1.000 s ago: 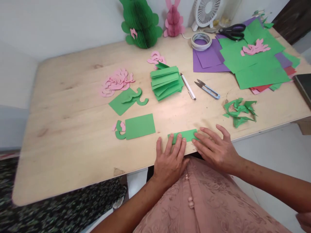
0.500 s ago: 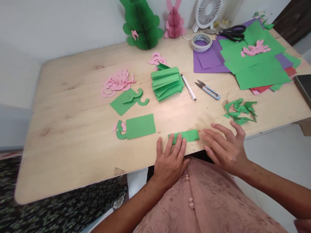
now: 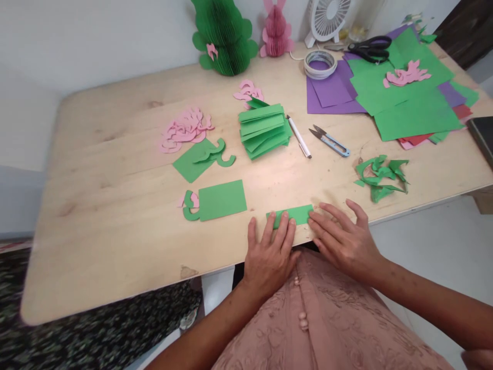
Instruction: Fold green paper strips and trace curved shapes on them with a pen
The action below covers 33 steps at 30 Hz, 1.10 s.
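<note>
A narrow strip of green paper (image 3: 299,215) lies flat near the table's front edge. Across its left part rest the fingertips of my left hand (image 3: 271,252), spread and pressing down. At the strip's right end, the fingertips of my right hand (image 3: 344,239) touch it, fingers extended and apart. To the left lies a flat green paper rectangle (image 3: 222,200), with a curved green cutout (image 3: 188,206) and a bit of pink paper beside it. Beyond the hands stands a bundle of folded green papers (image 3: 264,131), next to a white pen (image 3: 299,136).
Blue thread snips (image 3: 332,143) and green paper scraps (image 3: 381,174) lie to the right. Farther back are a tape roll (image 3: 320,72), black scissors (image 3: 372,50), stacked green sheets (image 3: 418,121) and a white fan (image 3: 329,20). Pink cutouts (image 3: 187,128) lie left, below a green honeycomb paper figure (image 3: 227,41).
My right hand has moved left, bringing its fingertips onto the right end of the green strip. My left hand has stayed on the strip.
</note>
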Tool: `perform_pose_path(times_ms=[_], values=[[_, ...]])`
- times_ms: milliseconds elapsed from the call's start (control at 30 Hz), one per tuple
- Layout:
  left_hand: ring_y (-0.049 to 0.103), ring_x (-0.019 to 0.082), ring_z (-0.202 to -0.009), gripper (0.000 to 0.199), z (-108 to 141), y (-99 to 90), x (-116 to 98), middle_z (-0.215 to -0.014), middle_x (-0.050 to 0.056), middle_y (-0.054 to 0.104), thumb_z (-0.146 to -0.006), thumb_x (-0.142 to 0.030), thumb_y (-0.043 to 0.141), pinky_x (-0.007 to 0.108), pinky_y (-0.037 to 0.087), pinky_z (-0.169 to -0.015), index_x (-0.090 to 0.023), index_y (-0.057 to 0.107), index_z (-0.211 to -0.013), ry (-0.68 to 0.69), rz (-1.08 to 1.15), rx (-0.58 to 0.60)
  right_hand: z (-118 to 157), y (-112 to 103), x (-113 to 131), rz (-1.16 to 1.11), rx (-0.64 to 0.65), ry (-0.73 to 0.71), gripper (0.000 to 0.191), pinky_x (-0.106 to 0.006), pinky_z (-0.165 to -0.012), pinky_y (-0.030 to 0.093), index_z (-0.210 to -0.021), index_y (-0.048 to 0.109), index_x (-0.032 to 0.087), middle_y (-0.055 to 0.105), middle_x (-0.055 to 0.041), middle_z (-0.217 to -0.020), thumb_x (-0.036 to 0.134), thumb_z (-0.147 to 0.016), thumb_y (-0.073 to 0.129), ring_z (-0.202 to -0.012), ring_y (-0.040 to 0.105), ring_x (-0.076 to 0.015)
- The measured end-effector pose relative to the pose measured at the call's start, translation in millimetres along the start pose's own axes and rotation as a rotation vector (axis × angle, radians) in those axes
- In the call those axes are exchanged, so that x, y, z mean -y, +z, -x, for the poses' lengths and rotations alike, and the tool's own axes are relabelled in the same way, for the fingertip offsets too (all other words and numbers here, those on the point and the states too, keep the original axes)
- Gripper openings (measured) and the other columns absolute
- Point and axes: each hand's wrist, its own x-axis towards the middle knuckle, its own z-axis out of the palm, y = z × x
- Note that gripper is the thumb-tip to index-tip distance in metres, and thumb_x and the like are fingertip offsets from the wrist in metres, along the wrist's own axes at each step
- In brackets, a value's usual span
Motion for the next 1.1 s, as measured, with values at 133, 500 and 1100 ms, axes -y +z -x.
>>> perform_pose_path(times_ms=[133,500,1100], values=[[0.038,0.032,-0.137,0.056,-1,-1.0,0,-0.143,0.01,0.052,-0.091,-0.048,0.05,0.06,0.0,-0.118,-0.014,0.052,-0.136,-0.002,-0.007,0.006,10,-7,-5,0.024,-0.011,0.033,0.024,-0.056,-0.11,0.026,-0.111,0.066,0.019,0.07,-0.0061,-0.12,0.021,-0.088,0.06,-0.12,0.057,-0.0285],[0.036,0.032,-0.139,0.057,1,0.2,0,-0.143,0.01,0.052,-0.091,-0.049,0.05,0.06,0.0,-0.118,-0.015,0.051,-0.137,-0.001,-0.013,0.011,-6,4,0,-0.013,-0.018,-0.021,0.028,-0.056,-0.113,0.02,-0.117,0.064,0.019,0.069,-0.0058,-0.122,0.024,-0.09,0.057,-0.125,0.054,-0.0266],[0.034,0.031,-0.141,0.055,-1,-5.1,-4,-0.144,0.009,0.051,-0.091,-0.049,0.052,0.061,0.0,-0.117,-0.025,0.047,-0.141,-0.039,-0.01,0.058,3,15,-9,-0.037,-0.028,-0.043,0.031,-0.057,-0.112,0.021,-0.119,0.062,0.018,0.067,-0.0044,-0.126,0.028,-0.09,0.058,-0.125,0.053,-0.0294]])
